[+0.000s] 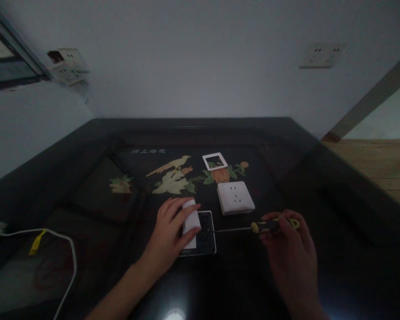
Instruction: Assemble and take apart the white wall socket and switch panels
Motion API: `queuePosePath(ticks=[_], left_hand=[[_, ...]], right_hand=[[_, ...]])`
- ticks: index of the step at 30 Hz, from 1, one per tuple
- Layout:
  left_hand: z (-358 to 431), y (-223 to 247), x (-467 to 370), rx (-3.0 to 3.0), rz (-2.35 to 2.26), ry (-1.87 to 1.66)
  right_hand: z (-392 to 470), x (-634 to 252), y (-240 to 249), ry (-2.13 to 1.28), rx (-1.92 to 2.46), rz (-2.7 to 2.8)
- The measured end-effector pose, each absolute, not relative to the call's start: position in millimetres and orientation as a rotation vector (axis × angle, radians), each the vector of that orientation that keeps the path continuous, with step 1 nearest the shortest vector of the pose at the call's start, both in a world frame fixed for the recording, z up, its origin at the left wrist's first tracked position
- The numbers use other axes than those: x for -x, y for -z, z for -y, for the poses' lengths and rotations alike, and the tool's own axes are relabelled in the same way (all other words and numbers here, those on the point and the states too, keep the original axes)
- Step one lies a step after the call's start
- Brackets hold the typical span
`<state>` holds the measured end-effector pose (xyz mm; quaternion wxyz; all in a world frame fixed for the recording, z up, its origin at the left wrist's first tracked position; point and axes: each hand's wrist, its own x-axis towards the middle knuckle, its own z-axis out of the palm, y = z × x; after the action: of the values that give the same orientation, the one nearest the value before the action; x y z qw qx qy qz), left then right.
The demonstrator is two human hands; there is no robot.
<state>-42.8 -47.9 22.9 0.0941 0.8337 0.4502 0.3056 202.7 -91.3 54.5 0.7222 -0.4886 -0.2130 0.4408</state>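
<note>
My left hand (pixel 173 226) is closed around a white plastic block (pixel 191 218), fingers over its top and thumb on its near side. The block sits at the left part of a square, white-rimmed electrical fitting (pixel 214 238) with a dark inside; whether they are joined I cannot tell. In my right hand (pixel 291 249) is a screwdriver (pixel 233 230) with a yellow and black handle, gripped in closed fingers. Its shaft points left, nearly level, and the tip reaches into the dark part of the fitting. A white wall socket (pixel 236 198) lies just behind the shaft.
A white square frame (pixel 215 168) lies behind the socket on the glossy black table (pixel 246 275), which bears a bird-and-flower picture (pixel 173 178). A white cable (pixel 74 258) with a yellow tag (pixel 36 243) runs along the left. Wall sockets (pixel 323 55) are at the back.
</note>
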Motion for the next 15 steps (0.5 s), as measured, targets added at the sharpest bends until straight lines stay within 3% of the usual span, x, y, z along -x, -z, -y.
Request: queuePosePath(ticks=[7, 15], left_hand=[[-31.8, -2.5, 76.5, -2.435, -1.613, -0.731], [-52.7, -3.6, 83.1, -2.474, -1.595, -0.717]], right_hand=[[97.3, -201.2, -60.7, -1.036, 1.031, 0.472], [99.2, -205.1, -57.5, -1.043, 0.97, 0.483]])
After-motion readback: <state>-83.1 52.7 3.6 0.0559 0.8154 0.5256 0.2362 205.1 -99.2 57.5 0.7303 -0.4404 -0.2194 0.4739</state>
